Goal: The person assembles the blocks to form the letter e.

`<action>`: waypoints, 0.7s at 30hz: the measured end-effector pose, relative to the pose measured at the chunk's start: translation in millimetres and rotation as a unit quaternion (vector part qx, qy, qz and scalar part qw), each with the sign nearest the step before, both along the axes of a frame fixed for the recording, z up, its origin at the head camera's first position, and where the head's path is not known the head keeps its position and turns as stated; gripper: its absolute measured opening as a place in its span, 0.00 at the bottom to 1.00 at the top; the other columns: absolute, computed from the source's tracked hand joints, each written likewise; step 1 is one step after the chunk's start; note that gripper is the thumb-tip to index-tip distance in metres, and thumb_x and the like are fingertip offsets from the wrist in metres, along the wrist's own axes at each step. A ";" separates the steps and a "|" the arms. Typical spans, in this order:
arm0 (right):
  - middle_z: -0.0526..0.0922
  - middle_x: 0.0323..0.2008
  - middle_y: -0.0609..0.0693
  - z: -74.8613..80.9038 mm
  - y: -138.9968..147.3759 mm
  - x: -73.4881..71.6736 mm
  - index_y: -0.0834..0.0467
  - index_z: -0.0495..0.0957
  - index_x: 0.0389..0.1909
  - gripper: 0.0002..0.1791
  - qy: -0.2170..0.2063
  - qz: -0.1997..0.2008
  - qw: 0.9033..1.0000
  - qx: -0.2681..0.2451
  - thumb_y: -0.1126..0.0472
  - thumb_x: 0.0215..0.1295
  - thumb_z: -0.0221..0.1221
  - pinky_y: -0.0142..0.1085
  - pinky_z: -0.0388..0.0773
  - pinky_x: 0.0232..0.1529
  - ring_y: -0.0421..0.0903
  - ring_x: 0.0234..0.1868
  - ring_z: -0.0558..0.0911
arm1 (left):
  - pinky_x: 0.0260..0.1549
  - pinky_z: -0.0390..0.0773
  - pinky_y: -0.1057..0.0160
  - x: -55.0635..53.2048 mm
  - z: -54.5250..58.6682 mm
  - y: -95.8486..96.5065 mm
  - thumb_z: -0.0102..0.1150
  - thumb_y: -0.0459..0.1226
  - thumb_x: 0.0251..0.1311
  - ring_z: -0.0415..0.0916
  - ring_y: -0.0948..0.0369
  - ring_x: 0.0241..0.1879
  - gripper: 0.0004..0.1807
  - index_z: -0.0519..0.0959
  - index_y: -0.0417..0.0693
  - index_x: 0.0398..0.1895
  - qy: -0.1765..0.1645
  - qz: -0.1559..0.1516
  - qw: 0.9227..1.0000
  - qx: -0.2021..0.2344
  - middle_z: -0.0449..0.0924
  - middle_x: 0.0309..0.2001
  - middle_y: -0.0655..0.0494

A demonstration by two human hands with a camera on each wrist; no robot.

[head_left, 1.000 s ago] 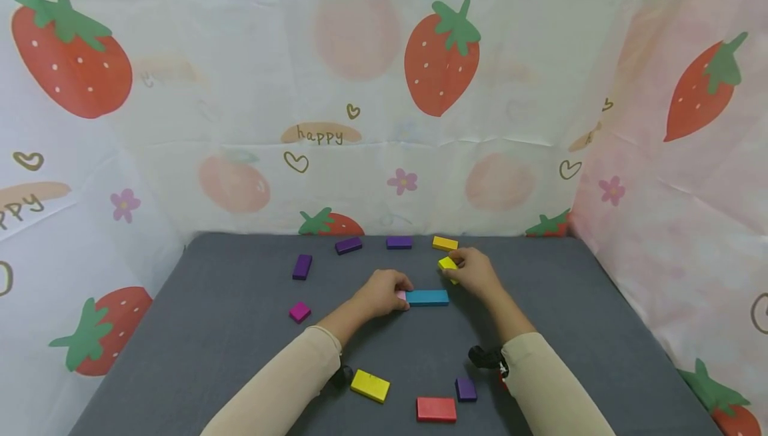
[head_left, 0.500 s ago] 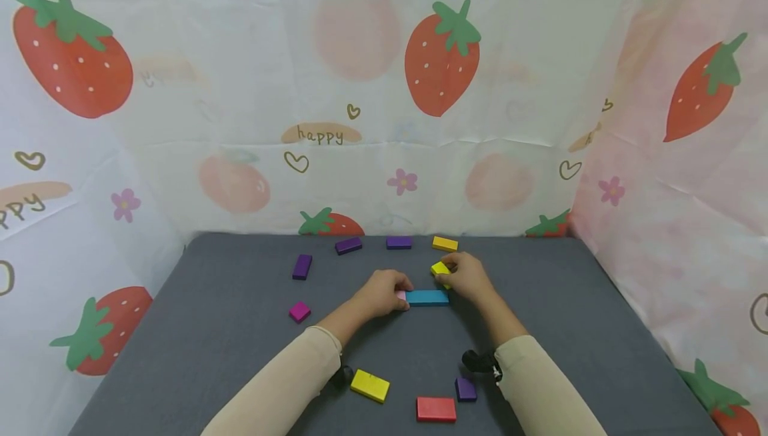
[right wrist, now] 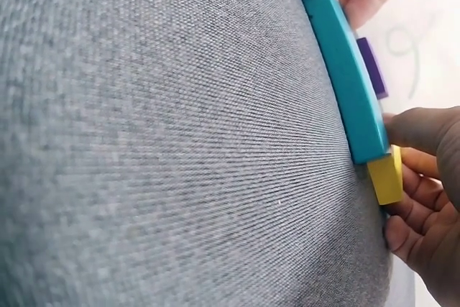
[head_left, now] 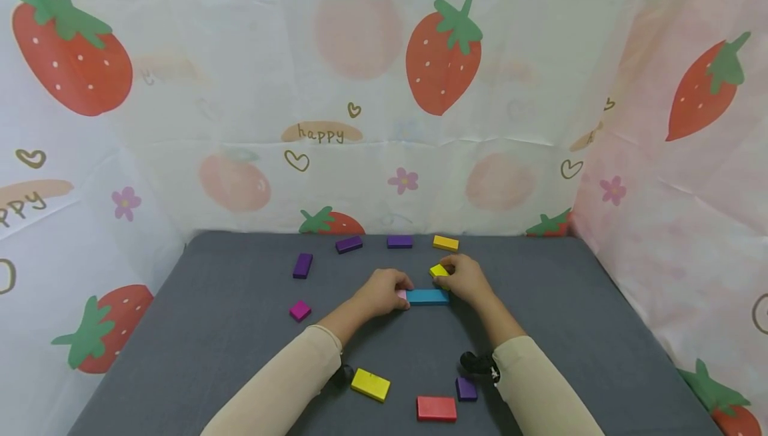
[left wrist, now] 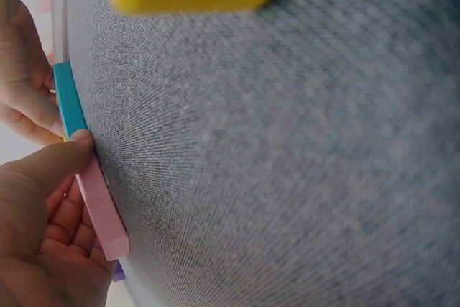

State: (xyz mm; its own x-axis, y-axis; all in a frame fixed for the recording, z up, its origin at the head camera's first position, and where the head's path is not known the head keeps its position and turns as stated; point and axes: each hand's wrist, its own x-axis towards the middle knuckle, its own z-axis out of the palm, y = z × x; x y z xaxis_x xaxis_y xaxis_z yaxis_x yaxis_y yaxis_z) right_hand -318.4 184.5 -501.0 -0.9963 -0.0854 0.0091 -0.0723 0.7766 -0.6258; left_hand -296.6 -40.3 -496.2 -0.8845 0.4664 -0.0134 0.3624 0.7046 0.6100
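My left hand (head_left: 381, 291) pinches a pink block (left wrist: 102, 210), its thumb resting where the pink meets the end of a blue block (head_left: 428, 298). The two blocks lie end to end in a row, the pink one mostly hidden by the hand in the head view. Just behind the blue block's right half, my right hand (head_left: 469, 280) grips a small yellow block (head_left: 439, 271) between thumb and fingers. In the right wrist view that yellow block (right wrist: 387, 177) shows past the blue block's end, close to the cloth.
Purple blocks (head_left: 303, 266) and an orange-yellow block (head_left: 445, 243) lie along the back of the grey table (head_left: 240, 356). A magenta block (head_left: 300, 311) sits at left. Near the front are a larger yellow block (head_left: 370, 385), a red block (head_left: 436, 409) and a purple block (head_left: 466, 389).
My right hand has brought the small yellow block a little left and nearer to the blue block. The left hand and the pink and blue row have stayed put.
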 end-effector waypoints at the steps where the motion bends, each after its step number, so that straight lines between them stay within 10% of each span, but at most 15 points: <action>1: 0.83 0.55 0.60 -0.1 0.0 -0.1 0.64 0.80 0.61 0.27 0.000 0.000 1.000 0.002 0.57 0.65 0.70 0.51 0.79 0.57 0.56 0.55 0.82 | 0.50 0.79 0.57 0.1 0.2 0.0 0.75 0.36 0.58 0.77 0.62 0.41 0.15 0.87 0.48 0.48 0.000 0.000 1.000 0.000 0.84 0.42 0.56; 21: 0.82 0.55 0.61 -1.1 1.0 2.4 0.66 0.79 0.61 0.28 0.002 -0.007 1.000 0.007 0.56 0.64 0.70 0.51 0.79 0.55 0.56 0.53 0.81 | 0.49 0.79 0.57 1.5 0.7 0.9 0.75 0.36 0.58 0.77 0.62 0.42 0.15 0.87 0.48 0.48 0.002 0.003 1.000 -0.003 0.85 0.43 0.56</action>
State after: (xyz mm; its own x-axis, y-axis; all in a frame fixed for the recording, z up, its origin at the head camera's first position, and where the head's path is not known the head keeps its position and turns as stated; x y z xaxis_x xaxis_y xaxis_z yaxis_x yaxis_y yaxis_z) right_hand -316.0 185.5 -502.1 -0.9974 -0.0707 0.0123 -0.0633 0.7865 -0.6143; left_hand -295.0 -39.4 -495.5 -0.8876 0.4605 -0.0129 0.3597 0.7103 0.6051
